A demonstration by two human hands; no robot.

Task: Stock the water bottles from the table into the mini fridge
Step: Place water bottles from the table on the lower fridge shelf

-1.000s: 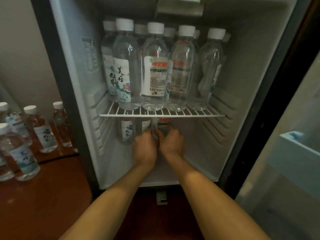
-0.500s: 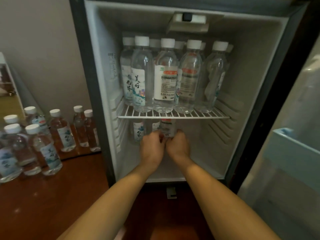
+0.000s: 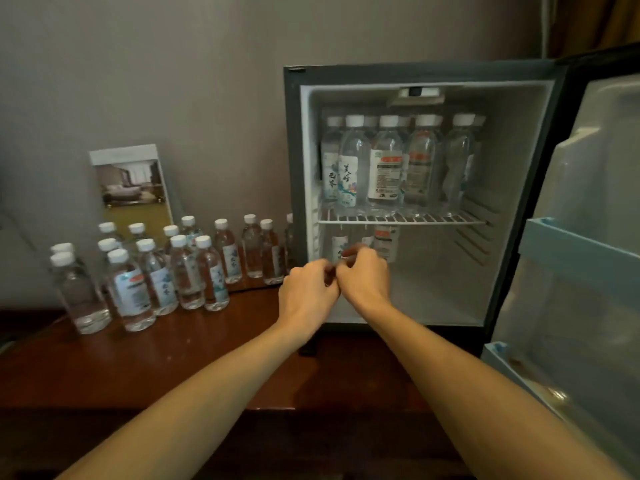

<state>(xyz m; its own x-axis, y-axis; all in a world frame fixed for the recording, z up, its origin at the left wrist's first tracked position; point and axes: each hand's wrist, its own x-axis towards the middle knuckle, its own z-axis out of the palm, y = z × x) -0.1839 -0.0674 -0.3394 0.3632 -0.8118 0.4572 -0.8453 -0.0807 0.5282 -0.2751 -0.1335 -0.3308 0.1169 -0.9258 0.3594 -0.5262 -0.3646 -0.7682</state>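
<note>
Left hand [image 3: 308,292] and right hand [image 3: 363,282] close together at the front lip of the mini fridge [image 3: 294,168], fingertips nearly meeting, fingers loosely curled and gripping nothing, though smeared by motion. Half a second ago, both deep under the wire shelf [image 3: 401,221], up against the bottles on the fridge floor; now drawn back toward the opening and apart from them. Left standing behind the hands: the lower bottles [image 3: 385,241], at least two and perhaps three, upright at the back left of the lower compartment, just beneath the shelf. Above, the upper row [image 3: 384,168], packed along the shelf from the left wall almost to the right, unchanged. Door [image 3: 588,237] swung wide on the right. View pulled back and turned left as well, bringing in far more of the table bottles [image 3: 187,271]: well over a dozen, upright, clustered from the table's left part along its back edge up to the fridge's left side, with a picture card [image 3: 131,188] propped against the wall behind them. Judged from this: one placement finished, hands freed for the next fetch. Plenty still waiting on the table [image 3: 173,358], and room seemingly left toward the right wall of the lower compartment. Task well short of done.
</note>
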